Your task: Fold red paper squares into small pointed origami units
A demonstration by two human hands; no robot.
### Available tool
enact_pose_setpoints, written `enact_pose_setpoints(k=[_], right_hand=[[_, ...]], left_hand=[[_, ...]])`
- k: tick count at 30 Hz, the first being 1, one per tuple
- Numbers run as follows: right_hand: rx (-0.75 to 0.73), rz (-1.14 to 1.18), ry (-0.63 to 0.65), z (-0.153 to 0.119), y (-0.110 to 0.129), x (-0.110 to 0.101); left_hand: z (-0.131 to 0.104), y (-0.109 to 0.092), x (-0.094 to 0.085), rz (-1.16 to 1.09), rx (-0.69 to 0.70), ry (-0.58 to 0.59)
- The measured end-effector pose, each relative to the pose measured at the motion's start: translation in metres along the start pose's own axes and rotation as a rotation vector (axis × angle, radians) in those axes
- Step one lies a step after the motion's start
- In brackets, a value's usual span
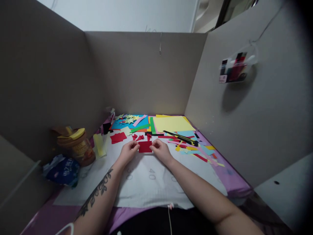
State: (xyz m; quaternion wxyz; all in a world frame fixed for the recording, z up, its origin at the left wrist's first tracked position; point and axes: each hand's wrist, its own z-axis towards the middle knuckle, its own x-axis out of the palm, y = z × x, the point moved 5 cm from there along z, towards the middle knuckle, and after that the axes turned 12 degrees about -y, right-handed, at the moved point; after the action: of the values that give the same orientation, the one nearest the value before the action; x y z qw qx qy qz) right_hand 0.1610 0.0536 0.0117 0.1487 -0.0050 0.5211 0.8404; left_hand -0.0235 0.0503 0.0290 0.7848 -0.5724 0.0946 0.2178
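Observation:
A small red paper rectangle (145, 147) is held up level above the white sheet (141, 182). My left hand (130, 149) pinches its left edge, and my right hand (158, 148) pinches its right edge. Red paper pieces (118, 137) lie on the sheet beyond my left hand, with small folded red bits (140, 137) just behind the held piece. A black and yellow utility knife (182, 138) rests on the paper strips beyond my right hand.
Yellow paper (172, 124) and blue paper (124, 122) with cut paper stars (130, 118) lie at the back. Coloured strips (200, 150) are scattered right. A brown jar (79, 148) and blue packet (62, 169) stand left. Grey panels (146, 71) enclose the table.

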Motion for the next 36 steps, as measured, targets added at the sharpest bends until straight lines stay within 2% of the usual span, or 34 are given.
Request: enact_pose_setpoints(k=[5, 15, 21, 25, 31, 36], right_hand=[[-0.029, 0.042, -0.037, -0.002, 0.001, -0.002], [-0.143, 0.045, 0.008, -0.004, 0.004, 0.001], [-0.188, 0.036, 0.092, -0.006, 0.011, 0.004], [-0.2, 0.018, 0.068, -0.005, 0.011, 0.004], [-0.174, -0.032, -0.027, -0.001, 0.004, 0.0], [-0.065, -0.044, -0.014, -0.002, -0.001, 0.0]], left_hand=[[0.0, -0.004, -0.003, 0.007, 0.024, -0.034], [0.003, -0.001, -0.005, 0.039, 0.078, -0.079], [0.004, 0.002, -0.006, 0.034, 0.108, -0.096], [0.005, 0.005, -0.006, 0.032, 0.09, -0.099], [0.004, 0.006, -0.002, -0.034, 0.039, -0.069], [0.004, 0.008, 0.0, -0.051, -0.01, -0.063]])
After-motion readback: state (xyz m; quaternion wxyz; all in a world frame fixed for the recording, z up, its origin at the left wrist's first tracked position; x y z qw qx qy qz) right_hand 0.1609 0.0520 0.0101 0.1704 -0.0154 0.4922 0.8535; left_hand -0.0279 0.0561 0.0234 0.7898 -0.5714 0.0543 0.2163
